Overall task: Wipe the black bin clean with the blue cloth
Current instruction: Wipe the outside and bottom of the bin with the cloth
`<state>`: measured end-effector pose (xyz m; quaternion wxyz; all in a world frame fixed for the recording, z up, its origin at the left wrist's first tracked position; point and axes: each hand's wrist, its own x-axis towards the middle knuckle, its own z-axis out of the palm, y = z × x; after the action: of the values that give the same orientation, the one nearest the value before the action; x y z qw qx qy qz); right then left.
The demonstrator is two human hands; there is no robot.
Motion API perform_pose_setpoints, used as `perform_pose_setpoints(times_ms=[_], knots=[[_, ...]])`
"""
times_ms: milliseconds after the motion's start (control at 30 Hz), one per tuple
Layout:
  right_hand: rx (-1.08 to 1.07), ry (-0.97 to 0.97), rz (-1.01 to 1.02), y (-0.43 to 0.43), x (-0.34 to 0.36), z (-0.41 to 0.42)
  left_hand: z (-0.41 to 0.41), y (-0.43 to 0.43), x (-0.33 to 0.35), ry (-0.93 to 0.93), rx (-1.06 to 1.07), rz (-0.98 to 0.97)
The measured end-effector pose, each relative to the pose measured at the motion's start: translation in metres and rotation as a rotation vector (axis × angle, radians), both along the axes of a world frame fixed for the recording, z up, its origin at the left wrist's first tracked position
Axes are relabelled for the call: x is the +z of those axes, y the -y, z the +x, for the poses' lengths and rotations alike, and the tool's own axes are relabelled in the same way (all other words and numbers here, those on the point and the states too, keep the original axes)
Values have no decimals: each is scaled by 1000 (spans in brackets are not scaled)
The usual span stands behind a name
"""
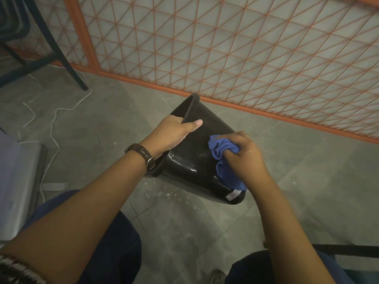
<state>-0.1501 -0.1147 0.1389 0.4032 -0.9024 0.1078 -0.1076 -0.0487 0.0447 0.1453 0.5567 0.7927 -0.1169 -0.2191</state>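
A: Status on the bin?

B: It is held tilted above the floor, mouth turned up and to the left, base low and to the right, just in front of the orange mesh panel. The outer wall is faced toward the camera. The inside is not shown.

A: How is it held?

B: The rim is pinched by the left hand: thumb laid flat on the outer wall, the other fingers hooked over the edge and hidden inside. A watch is worn on that wrist.

A: And the cloth?

B: It is bunched in the right hand, fingers curled tight around it, and pressed against the outer wall toward the base end. A loose tail is left hanging down near the bottom corner.

A: Progress?

B: Judged mid-task. The wall between the hands is seen glossy, with a faint pale smear just left of the cloth, so that patch is likely not finished. A white label is seen at the base. The far side, the underside and the interior cannot be assessed; they should be assumed outstanding.

A: Debris?

B: White specks are scattered on the floor under the bin. Their source cannot be told.
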Motion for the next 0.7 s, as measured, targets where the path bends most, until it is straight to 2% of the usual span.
perform_pose_setpoints(times_ms=[100, 333, 400, 533, 633, 700], knots=[[-92, 0, -70, -6, -1, 0, -4, 4, 0, -32, 13, -6], [237, 34, -95, -30, -7, 2, -8, 8, -3, -32, 76, -2], [277, 14, -48, -28, -5, 1, -6, 6, -3, -24, 96, 10], [143, -46, 82, -3, -4, -3, -1, 2, -3, -31, 82, 17], [-24, -56, 13, 8, -8, -2, -1, 2, -4, -62, 61, 6], [-7, -38, -57, 2, -8, -1, -1, 3, -5, -69, 83, 8]])
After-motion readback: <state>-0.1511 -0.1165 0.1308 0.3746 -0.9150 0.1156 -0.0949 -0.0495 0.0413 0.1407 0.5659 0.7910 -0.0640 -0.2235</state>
